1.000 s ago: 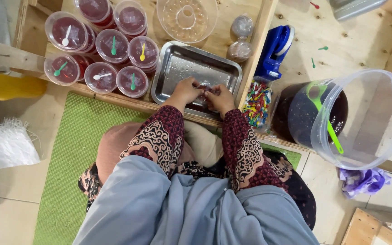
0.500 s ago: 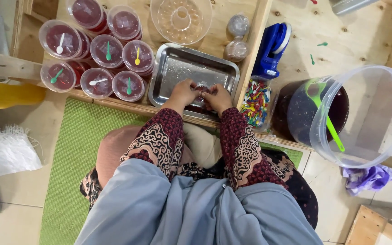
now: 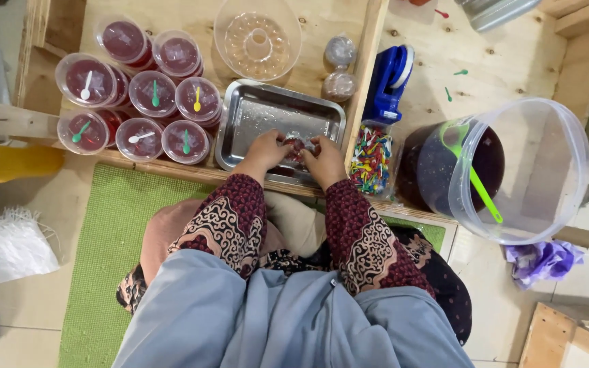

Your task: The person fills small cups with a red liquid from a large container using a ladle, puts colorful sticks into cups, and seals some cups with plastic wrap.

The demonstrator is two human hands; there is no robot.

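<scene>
Both my hands meet over a steel tray (image 3: 253, 116) on a low plywood table. My left hand (image 3: 262, 151) and my right hand (image 3: 325, 162) together pinch a small clear cup of dark red filling (image 3: 296, 144), fingers closed around its rim. The cup is mostly hidden by my fingers. Left of the tray stand several sealed cups of red filling (image 3: 151, 95), each with a small coloured spoon on the lid.
A clear tub of coloured plastic spoons (image 3: 371, 160) sits right of the tray. Further right is a large clear bucket (image 3: 540, 170) of dark red liquid with a green ladle (image 3: 475, 180). A blue tool (image 3: 390, 78), a clear ring mould (image 3: 257, 37) and a yellow bottle (image 3: 11, 163) lie around.
My hands stay on the cup over the tray, with only slight finger movement. The view has shifted a little.
</scene>
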